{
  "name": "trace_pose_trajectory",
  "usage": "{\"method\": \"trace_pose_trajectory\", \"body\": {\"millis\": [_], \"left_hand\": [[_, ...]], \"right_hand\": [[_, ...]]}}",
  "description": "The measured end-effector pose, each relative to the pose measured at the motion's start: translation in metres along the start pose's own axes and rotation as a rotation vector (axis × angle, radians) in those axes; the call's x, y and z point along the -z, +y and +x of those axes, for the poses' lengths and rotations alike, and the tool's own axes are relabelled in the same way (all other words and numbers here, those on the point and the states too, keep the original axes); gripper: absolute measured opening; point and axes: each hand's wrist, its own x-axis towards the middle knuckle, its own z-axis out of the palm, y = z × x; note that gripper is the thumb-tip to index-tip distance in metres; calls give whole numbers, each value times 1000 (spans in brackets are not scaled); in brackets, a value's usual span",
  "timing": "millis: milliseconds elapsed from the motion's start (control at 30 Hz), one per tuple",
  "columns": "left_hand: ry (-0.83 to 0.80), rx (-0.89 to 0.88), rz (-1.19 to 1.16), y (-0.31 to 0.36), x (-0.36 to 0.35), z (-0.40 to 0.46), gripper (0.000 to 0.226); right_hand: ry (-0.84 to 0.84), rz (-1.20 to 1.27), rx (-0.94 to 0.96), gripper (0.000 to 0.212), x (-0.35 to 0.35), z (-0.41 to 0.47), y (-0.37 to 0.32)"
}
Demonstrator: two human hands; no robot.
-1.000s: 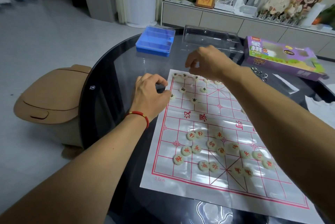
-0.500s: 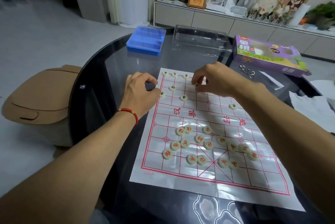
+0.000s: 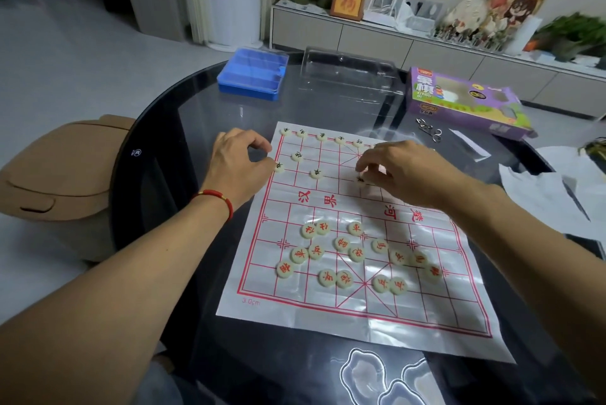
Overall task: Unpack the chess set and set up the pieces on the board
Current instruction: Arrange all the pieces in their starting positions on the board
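Head view: the board (image 3: 328,208) lies flat on the table (image 3: 183,116). The left hand (image 3: 239,168) curls its fingers on a black piece (image 3: 279,167) at the board's left edge. The right hand (image 3: 396,171) pinches another piece (image 3: 360,181). Red pieces (image 3: 347,253) sit mixed up on the near half.

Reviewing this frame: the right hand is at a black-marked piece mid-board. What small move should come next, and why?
Probably set that black-marked piece down on its line crossing and let go. The right hand pinches it just above the board, level with two other black pieces already placed along that row. The left hand touches the edge piece.
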Motion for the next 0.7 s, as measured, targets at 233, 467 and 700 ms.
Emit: {"method": "trace_pose_trajectory", "body": {"millis": [233,467,700], "left_hand": [[-20,2,3,0,0,0,16],[-13,-3,-2,1,1,0,16],[-34,-9,66,1,-1,6,22]], "right_hand": [[-13,43,57,30,-8,0,4],[5,-2,60,30,-8,1,7],[47,-20,45,34,10,-15,5]]}}
